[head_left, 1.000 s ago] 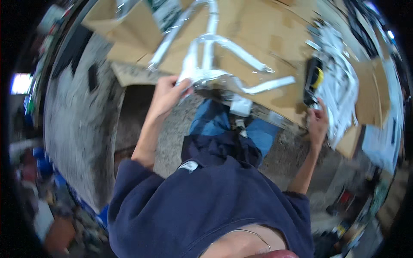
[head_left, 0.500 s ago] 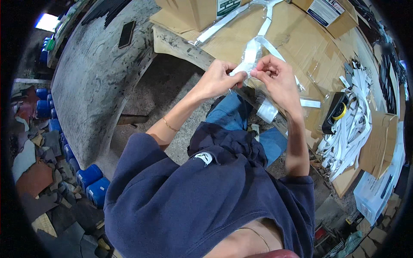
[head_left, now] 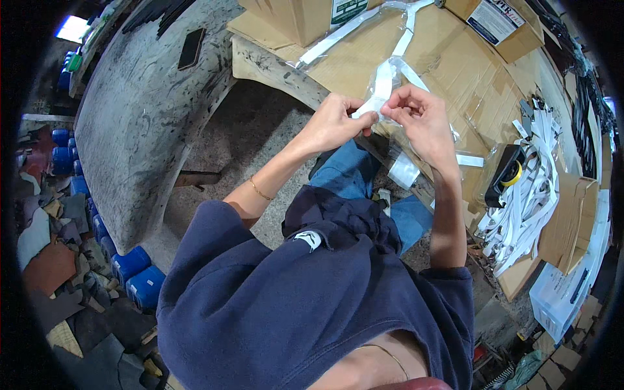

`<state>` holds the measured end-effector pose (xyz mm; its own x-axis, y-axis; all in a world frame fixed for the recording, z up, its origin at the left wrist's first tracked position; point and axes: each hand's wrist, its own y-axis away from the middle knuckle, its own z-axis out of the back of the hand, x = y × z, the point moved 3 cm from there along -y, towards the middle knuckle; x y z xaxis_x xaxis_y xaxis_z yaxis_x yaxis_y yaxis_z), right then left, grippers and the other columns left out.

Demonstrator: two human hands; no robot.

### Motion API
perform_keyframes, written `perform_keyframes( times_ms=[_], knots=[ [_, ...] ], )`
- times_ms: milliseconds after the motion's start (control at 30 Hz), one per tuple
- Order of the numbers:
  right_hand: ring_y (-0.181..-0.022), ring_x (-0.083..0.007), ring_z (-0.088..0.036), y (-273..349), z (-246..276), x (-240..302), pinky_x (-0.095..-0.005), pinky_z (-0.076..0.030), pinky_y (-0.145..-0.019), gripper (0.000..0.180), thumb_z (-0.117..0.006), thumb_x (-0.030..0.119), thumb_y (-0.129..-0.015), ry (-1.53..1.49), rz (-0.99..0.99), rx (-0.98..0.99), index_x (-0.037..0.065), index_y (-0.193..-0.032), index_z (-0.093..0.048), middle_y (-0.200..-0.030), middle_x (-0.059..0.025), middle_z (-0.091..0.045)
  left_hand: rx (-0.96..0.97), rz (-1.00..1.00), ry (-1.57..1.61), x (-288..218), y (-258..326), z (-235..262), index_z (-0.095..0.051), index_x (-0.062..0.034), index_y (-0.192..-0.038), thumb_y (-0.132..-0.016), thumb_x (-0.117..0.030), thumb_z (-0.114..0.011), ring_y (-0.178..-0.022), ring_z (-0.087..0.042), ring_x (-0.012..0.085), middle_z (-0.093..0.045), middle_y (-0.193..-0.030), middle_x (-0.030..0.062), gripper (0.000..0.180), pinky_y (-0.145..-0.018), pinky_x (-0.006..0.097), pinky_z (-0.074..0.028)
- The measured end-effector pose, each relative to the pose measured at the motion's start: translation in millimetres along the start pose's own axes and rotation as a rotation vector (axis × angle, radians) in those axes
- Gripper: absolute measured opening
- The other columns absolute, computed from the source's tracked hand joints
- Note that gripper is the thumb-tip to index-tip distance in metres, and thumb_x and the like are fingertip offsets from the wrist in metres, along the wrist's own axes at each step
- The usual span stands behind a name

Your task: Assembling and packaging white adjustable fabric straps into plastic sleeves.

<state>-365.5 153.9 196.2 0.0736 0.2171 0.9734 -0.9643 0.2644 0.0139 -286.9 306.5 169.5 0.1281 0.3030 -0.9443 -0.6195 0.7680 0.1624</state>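
"What are the hands doing?"

"Both are closed on one thing, a plastic-wrapped white strap (head_left: 382,81). The left hand (head_left: 339,122) pinches its near end between thumb and fingers. The right hand (head_left: 424,120) has thumb and forefinger pinched together at its right edge, almost touching the left thumb."

"Where does the rest of the strap run?"

"Away from the fingers, over a brown cardboard sheet (head_left: 448,49), where other white lengths in clear film branch off ahead of them."

"And to the right of the fingers?"

"A black tool with a yellow round part (head_left: 506,175); I can't tell its exact kind. Just beyond it, a loose bundle of white straps (head_left: 530,195), then an open cardboard carton (head_left: 569,218). Nearer the body than the fingers, by the right wrist, there's a small white packet (head_left: 404,170)."

"To the left?"

"Well apart from the left fingers, a dark smartphone (head_left: 192,49) lies on a smudged grey surface (head_left: 146,107)."

"Straight ahead?"

"A cardboard box with a green-and-white label (head_left: 286,19) stands ahead and left of the fingers; another labelled cardboard box (head_left: 523,42) sits ahead and right."
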Motion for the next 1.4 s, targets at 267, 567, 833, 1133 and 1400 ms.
perform_keyframes(
  times_ms=[267, 567, 833, 1133, 1400],
  knots=[
    [-0.058, -0.0071, -0.049, 5, -5, 13, -0.0253, -0.039, -0.055, 0.007, -0.064, 0.003, -0.08, 0.276, -0.024, -0.037, 0.001, -0.086, -0.065, -0.069, -0.0024, -0.061, -0.017, -0.009, 0.012, 0, 2, 0, -0.07, 0.0016, -0.079, -0.087, -0.023, -0.062, -0.059, -0.053, 0.0045, -0.063, -0.063, 0.0009, 0.027, -0.054, 0.023, -0.041],
    [-0.064, -0.0252, -0.061, 10, -11, 25, -0.0351, -0.049, -0.066, 0.016, -0.063, 0.011, -0.082, 0.414, -0.029, -0.091, 0.005, -0.095, -0.071, -0.08, -0.0159, -0.068, -0.069, -0.013, -0.062, 1, 1, -2, -0.07, 0.0007, -0.078, -0.086, -0.03, -0.063, -0.055, -0.05, 0.0046, -0.062, -0.061, 0.0006, 0.032, -0.05, 0.025, -0.038],
    [-0.068, -0.0305, -0.062, 11, -8, 25, -0.037, -0.049, -0.068, 0.017, -0.062, 0.013, -0.083, 0.452, -0.037, -0.043, 0.005, -0.095, -0.071, -0.079, -0.0182, -0.067, -0.105, -0.063, -0.069, -7, 4, -3, -0.068, 0.0044, -0.077, -0.084, -0.029, -0.063, -0.052, -0.05, 0.008, -0.059, -0.055, 0.0052, 0.035, -0.05, 0.028, -0.04],
    [-0.077, -0.0358, -0.063, 26, -14, 22, -0.0418, -0.047, -0.071, 0.02, -0.06, 0.007, -0.084, 0.454, -0.033, -0.127, 0.011, -0.103, -0.062, -0.081, -0.0176, -0.065, -0.088, -0.074, -0.093, -8, 6, -11, -0.068, 0.0061, -0.081, -0.086, -0.028, -0.063, -0.052, -0.051, 0.0085, -0.058, -0.055, 0.0064, 0.035, -0.05, 0.03, -0.041],
    [-0.097, -0.0348, -0.054, 28, -11, 30, -0.0423, -0.043, -0.085, 0.03, -0.065, 0.008, -0.082, 0.561, 0.139, -0.246, 0.012, -0.112, -0.061, -0.107, -0.0171, -0.053, -0.004, -0.101, -0.034, -11, 1, 0, -0.068, 0.0038, -0.082, -0.089, -0.029, -0.061, -0.059, -0.054, 0.0072, -0.062, -0.064, 0.0027, 0.034, -0.054, 0.026, -0.042]
  ],
)
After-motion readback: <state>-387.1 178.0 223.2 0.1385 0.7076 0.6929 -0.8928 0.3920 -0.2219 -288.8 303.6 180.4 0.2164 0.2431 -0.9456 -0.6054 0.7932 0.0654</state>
